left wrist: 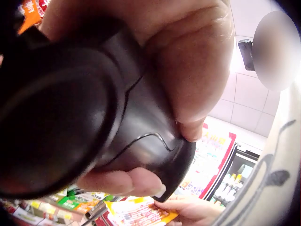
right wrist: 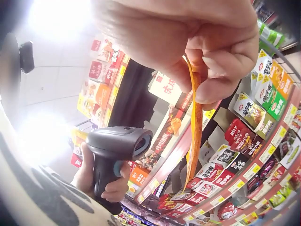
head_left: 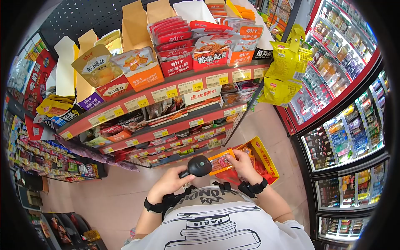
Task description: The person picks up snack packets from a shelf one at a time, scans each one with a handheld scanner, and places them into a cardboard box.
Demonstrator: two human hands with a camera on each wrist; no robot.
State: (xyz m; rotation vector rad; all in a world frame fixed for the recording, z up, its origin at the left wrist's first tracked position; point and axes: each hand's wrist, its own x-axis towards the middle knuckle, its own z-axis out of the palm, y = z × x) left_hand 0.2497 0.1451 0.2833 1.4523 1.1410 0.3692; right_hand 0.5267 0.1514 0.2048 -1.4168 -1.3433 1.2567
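Observation:
My left hand [head_left: 170, 180] grips the handle of a black barcode scanner [head_left: 199, 166], its head pointing toward my right hand. In the left wrist view the scanner [left wrist: 61, 113] fills much of the picture, with fingers [left wrist: 117, 181] wrapped round it. Between thumb and fingers my right hand [head_left: 246, 167] pinches the edge of a flat orange snack packet [head_left: 221, 161] with a clear window. The right wrist view shows this packet [right wrist: 195, 127] edge-on, hanging from the right hand [right wrist: 211, 61]. Scanner and packet are close together, side by side.
A yellow carton [head_left: 266, 157] with red and orange packets stands below my right hand. Ahead is a tiered snack shelf [head_left: 166, 96] with price tags and boxed packets. Yellow bags [head_left: 287, 62] hang at its end. Lit drink coolers [head_left: 346, 125] line the right side.

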